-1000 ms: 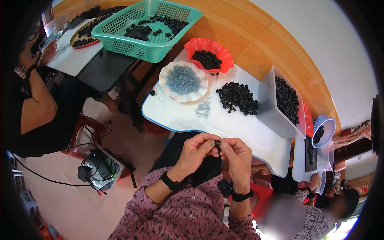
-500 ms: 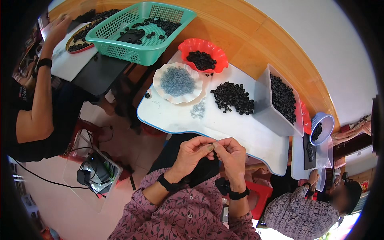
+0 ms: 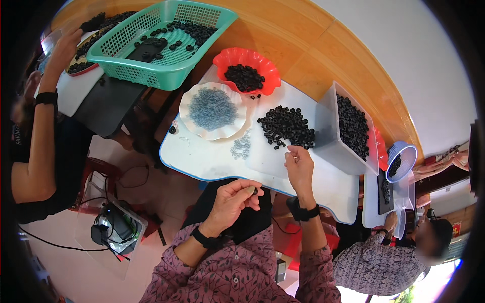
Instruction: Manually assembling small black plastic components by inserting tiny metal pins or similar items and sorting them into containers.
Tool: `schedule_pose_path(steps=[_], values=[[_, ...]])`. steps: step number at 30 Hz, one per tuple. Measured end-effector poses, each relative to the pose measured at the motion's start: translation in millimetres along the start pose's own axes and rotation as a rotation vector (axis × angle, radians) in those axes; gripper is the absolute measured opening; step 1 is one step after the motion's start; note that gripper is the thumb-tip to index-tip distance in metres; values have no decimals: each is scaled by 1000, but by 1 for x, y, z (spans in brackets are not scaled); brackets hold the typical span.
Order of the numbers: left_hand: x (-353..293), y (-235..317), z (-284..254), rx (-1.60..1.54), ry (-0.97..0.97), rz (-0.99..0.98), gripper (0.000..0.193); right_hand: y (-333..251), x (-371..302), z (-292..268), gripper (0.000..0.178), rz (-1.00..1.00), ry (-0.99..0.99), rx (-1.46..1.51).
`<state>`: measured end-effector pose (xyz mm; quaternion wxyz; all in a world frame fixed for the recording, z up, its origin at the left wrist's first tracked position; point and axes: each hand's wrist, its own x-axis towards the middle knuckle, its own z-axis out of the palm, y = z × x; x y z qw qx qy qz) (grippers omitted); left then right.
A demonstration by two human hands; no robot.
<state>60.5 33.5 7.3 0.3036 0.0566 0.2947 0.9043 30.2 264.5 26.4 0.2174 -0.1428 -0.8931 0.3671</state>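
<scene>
My left hand [image 3: 233,202] is over my lap at the table's front edge, thumb and fingers pinched on a small black part [image 3: 254,191]. Past it, my right hand [image 3: 301,169] reaches over the white table [image 3: 202,160] to the near side of a loose pile of small black ring-like parts [image 3: 286,125]. Its fingers are curled together; whatever lies between them is hidden. Left of the pile stands a pale wavy-edged dish [image 3: 191,126] heaped with tiny clear bluish pieces, and a few such clear pieces [image 3: 241,146] are scattered beside it.
A red scalloped bowl [image 3: 272,76] and a grey plastic bin [image 3: 331,132], both with black parts, stand along the back. A green basket [image 3: 174,76] is on the left. One co-worker's arm [image 3: 40,136] works at far left; another person [image 3: 384,262] sits at right.
My hands have separated. The right has moved forward to the black pile, while the left has come slightly down and left, still pinching a small black part. The whole view has shifted a little.
</scene>
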Motion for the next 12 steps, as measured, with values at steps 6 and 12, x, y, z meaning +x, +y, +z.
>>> schedule_pose_path(steps=[6,12], values=[[6,0,-8,-6,-5,-9,22,24,22,10,20,-51,-23,-191],[9,-1,-12,16,-3,-40,24,25,27,13,22,-52,-86,-305]])
